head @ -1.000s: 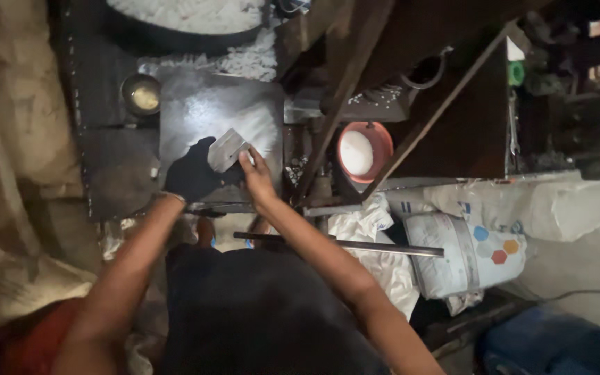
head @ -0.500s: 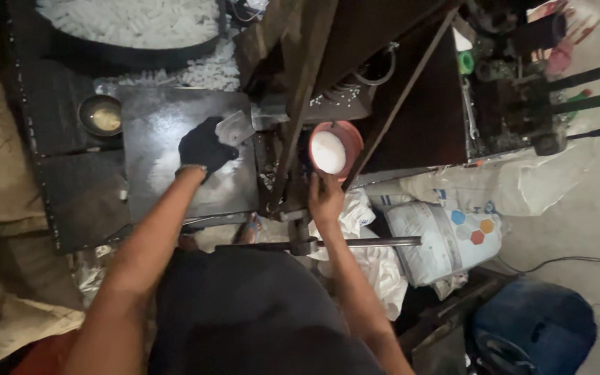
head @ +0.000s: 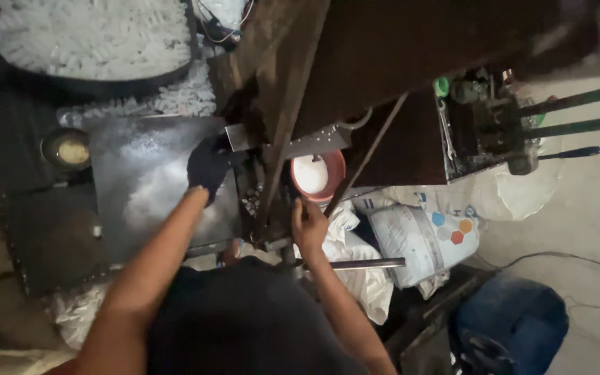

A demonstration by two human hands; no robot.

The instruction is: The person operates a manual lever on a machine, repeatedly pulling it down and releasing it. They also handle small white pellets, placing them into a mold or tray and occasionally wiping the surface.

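Fingers of the left hand point(head: 208, 165), in a dark glove, are curled shut around a small grey metal piece point(head: 239, 137) at the right edge of the dark metal plate point(head: 148, 182), centre-left of the frame. The piece sticks out past the gloved fingertips toward the machine's upright frame point(head: 280, 111).

Right hand point(head: 308, 223) is bare, centre of frame, fingers loosely bent; can't tell whether it grips anything. It sits just below the red bowl of white powder point(head: 317, 175), near but not clearly touching the rim.

Judgement: keep the gloved grip firm and the piece flat on the plate, and keep the bare fingers clear of the frame's moving parts.

Further out: heap of white pieces point(head: 85, 35) upper left, small tin point(head: 67, 149) left of the plate, white printed sack point(head: 421, 239) lower right, steel rod point(head: 355, 264) below the right hand.
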